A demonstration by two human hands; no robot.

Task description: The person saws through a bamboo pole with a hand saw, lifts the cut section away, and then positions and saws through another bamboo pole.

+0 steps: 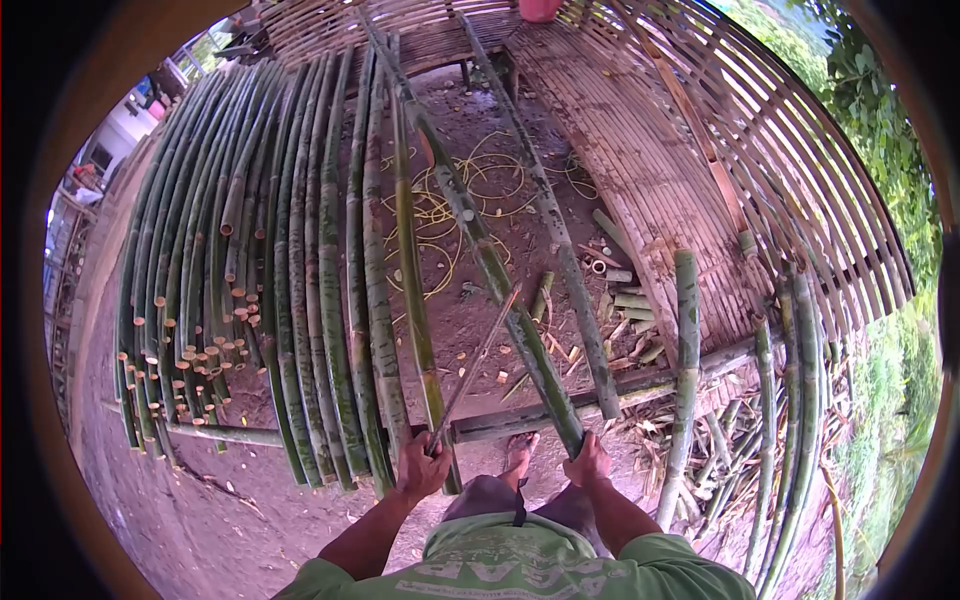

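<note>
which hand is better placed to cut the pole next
Probably left: the left hand grips the long thin grey blade angled toward the long green bamboo pole, whose end the right hand holds.

The only lettering I can spot is a line of white print across the green shirt [520, 575], just below and between the left hand [422, 465] and the right hand [587, 462]. It sits upside down, bent by the lens and too smeared to read. The blade [475, 365] gripped in the left hand and the bamboo pole [500, 280] in the right carry no legible marks.
</note>
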